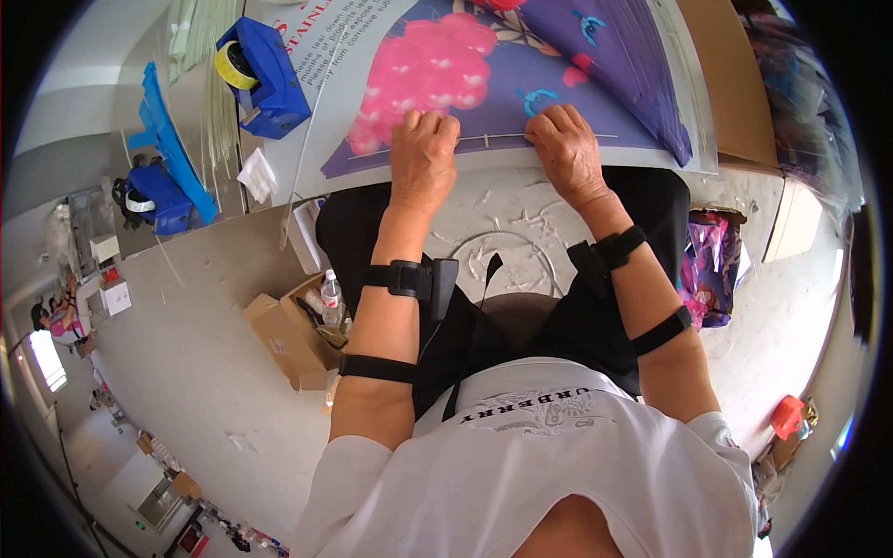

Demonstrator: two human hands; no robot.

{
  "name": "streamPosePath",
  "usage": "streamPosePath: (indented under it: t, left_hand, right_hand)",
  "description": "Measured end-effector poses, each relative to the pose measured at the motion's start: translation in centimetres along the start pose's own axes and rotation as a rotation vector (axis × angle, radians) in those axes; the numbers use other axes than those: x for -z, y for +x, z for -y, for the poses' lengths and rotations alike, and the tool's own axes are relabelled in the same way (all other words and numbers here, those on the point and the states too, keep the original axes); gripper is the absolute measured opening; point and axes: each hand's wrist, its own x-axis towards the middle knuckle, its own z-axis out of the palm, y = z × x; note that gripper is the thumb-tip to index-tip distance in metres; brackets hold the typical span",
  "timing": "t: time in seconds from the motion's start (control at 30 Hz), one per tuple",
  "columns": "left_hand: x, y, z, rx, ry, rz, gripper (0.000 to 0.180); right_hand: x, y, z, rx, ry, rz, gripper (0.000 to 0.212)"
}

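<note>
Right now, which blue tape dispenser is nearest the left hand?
The dispenser with the yellow roll, upper left of the left hand. The other blue dispenser has a white roll and sits farther left.

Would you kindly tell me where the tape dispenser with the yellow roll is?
In the head view, the blue tape dispenser sits at upper left, between the pale rods and the purple printed sheet.

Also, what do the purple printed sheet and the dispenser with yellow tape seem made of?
Purple printed sheet: probably plastic film or coated fabric, slightly glossy, from its smooth fold and soft sheen. Dispenser: likely hard plastic, fairly shiny, from its even blue colour and moulded edges.
</note>
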Motion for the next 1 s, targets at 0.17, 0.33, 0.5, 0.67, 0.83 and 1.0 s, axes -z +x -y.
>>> streamPosePath:
  t: [0.17,0.33,0.5,0.67,0.83,1.0]
  left_hand:
    - [-0.4,0.5,-0.8,0.029,-0.091,-0.003,0.013]
    - [-0.4,1.2,-1.6,0.056,-0.191,-0.005,0.012]
    - [-0.6,1.9,-2.0,0.033,-0.194,-0.038,0.008]
    - [-1.5,1.5,-1.3,-0.098,-0.130,-0.113,0.008]
    - [-2.0,0.8,-1.1,-0.162,-0.148,-0.142,0.009]
    - [-1.5,0.6,-1.6,-0.105,-0.201,-0.155,0.012]
  right_hand:
    - [-0.1,0.3,0.0,-0.045,0.020,0.018,0.013]
    - [-0.2,0.6,-0.3,-0.015,-0.014,0.006,0.012]
    - [0.1,1.0,-0.3,0.000,-0.039,0.011,0.015]
    - [0.2,0.9,-0.1,0.015,-0.038,0.008,0.015]
    - [-0.1,0.4,0.0,0.010,-0.028,0.032,0.014]
    - [-0.2,0.1,0.0,0.006,-0.017,0.029,0.013]
